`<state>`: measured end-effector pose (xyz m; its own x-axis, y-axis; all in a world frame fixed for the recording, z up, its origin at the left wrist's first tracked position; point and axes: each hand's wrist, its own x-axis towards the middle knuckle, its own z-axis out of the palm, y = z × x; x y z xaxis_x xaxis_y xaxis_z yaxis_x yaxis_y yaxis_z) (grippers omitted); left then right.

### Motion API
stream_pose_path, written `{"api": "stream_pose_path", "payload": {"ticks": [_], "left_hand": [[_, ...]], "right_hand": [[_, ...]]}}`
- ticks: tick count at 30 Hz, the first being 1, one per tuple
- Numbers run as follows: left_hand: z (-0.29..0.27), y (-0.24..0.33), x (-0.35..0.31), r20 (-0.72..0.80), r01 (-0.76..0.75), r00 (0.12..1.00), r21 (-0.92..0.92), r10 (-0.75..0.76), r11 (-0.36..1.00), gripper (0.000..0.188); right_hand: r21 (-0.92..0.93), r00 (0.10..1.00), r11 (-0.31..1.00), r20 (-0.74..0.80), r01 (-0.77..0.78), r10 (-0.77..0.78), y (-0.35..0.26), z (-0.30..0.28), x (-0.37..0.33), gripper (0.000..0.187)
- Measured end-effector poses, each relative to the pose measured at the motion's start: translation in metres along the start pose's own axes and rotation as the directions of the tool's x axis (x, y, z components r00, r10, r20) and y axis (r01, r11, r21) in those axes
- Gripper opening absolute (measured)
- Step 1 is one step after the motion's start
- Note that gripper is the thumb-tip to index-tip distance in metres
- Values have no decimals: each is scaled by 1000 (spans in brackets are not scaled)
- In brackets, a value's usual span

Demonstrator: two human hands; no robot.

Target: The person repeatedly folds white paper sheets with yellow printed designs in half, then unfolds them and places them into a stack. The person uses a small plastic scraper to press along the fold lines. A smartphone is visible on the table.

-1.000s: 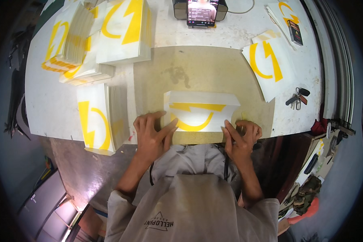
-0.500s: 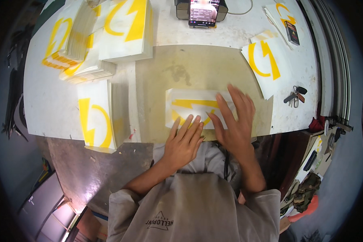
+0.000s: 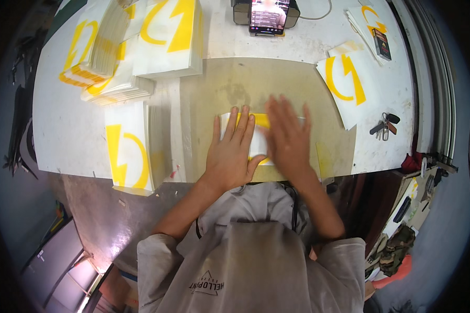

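Note:
In front of me on a tan mat [image 3: 203, 104] lies a white paper piece with yellow print [image 3: 258, 142], perhaps a bag or envelope; my hands cover much of it. My left hand [image 3: 228, 154] rests flat on its left part, fingers stretched forward and thumb out to the side. Over its right part is my right hand [image 3: 290, 140], blurred by motion, its fingers extended and the little finger apart. Whether the right palm touches the paper cannot be made out. Neither hand grips anything.
Stacks of similar printed paper pieces stand at the far left [image 3: 164, 31], with another stack [image 3: 128, 146] at the table's near left edge. Loose pieces [image 3: 342, 83], a small dark box [image 3: 381, 44] and keys [image 3: 385, 127] lie right. A phone [image 3: 268, 18] stands at the back.
My left hand has moved forward and is now flat with fingers further up the paper. My right hand has shifted left and inward over the paper, covering more of it.

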<state>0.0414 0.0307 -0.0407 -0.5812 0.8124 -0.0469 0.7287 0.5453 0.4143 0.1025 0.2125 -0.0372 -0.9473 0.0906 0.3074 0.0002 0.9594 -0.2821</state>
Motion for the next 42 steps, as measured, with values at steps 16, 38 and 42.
{"api": "stream_pose_path", "payload": {"ticks": [16,38,42], "left_hand": [[10,15,-6,2,38,999,11,-38,999,92],[8,24,-8,-276,199,948,118,-160,973,74],[-2,28,-12,-280,169,948,29,-154,985,57]], "right_hand": [[295,644,668,-188,-683,741,24,-42,-145,37],[214,783,831,-278,-514,556,20,-52,-136,31],[319,899,917,-283,-241,335,12,-59,-104,34]]}}
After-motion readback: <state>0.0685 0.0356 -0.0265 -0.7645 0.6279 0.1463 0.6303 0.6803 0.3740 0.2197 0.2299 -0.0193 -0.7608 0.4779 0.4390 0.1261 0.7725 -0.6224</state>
